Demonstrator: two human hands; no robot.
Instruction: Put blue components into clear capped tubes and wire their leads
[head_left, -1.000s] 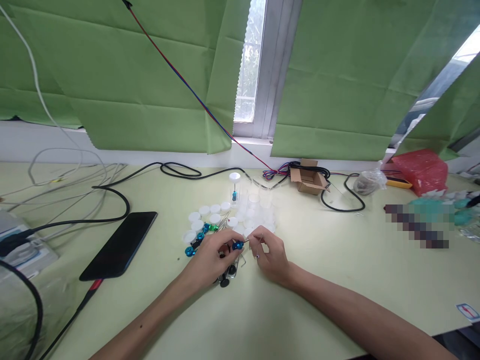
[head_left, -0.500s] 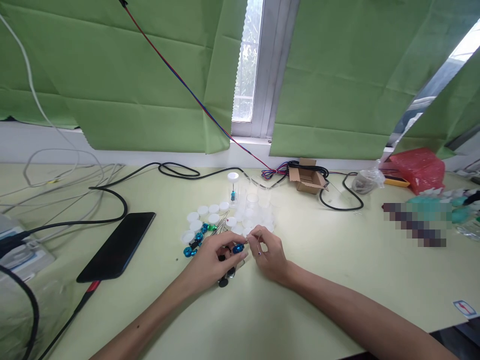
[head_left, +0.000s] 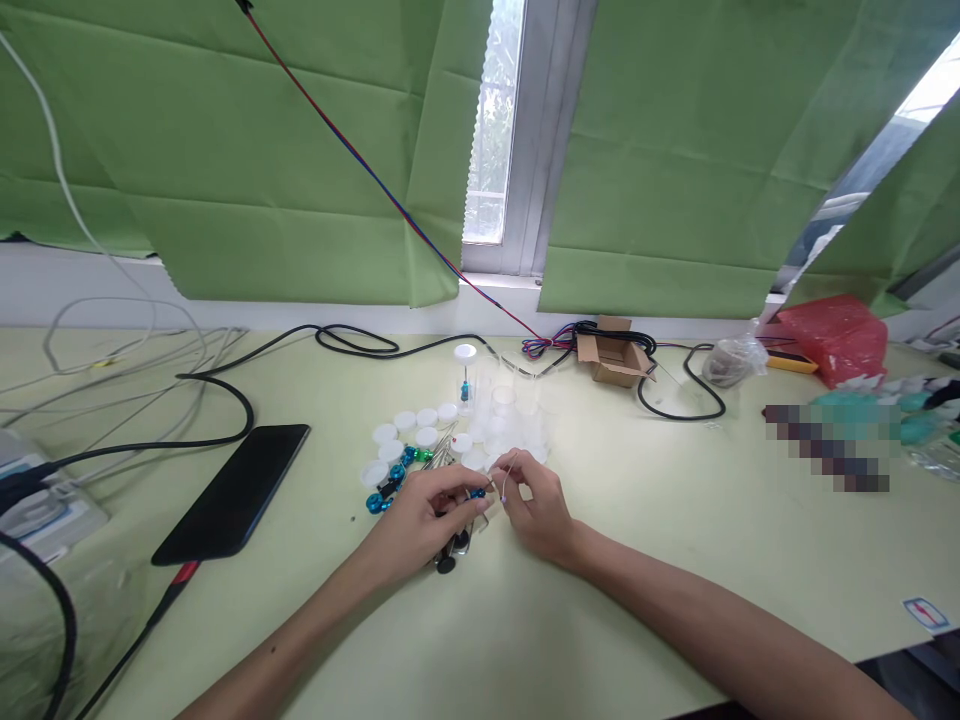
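Note:
My left hand [head_left: 429, 515] is closed, with thumb and fingers pinching a small shiny blue metal part [head_left: 477, 493]. Close to its right, my right hand [head_left: 541, 508] pinches a thin bent wire [head_left: 505, 484] whose lower end shows a tiny purple-blue tip. The fingertips of both hands almost meet, and I cannot tell whether the wire touches the blue part. Beneath and beside the left hand lie several black-ended metal pieces [head_left: 446, 565], blue parts [head_left: 374, 503] and a green part [head_left: 423, 454].
Behind the hands are white round caps [head_left: 405, 421], clear tubes [head_left: 503, 400] and a capped tube [head_left: 465, 372] holding a blue-ended piece. A black phone [head_left: 234, 492] lies left. Cables [head_left: 360, 345] and a small cardboard box [head_left: 611, 362] line the back.
The blue part has turned and is more covered by the left fingers. The wire in my right hand has tilted, its lower end shifting left toward the blue part.

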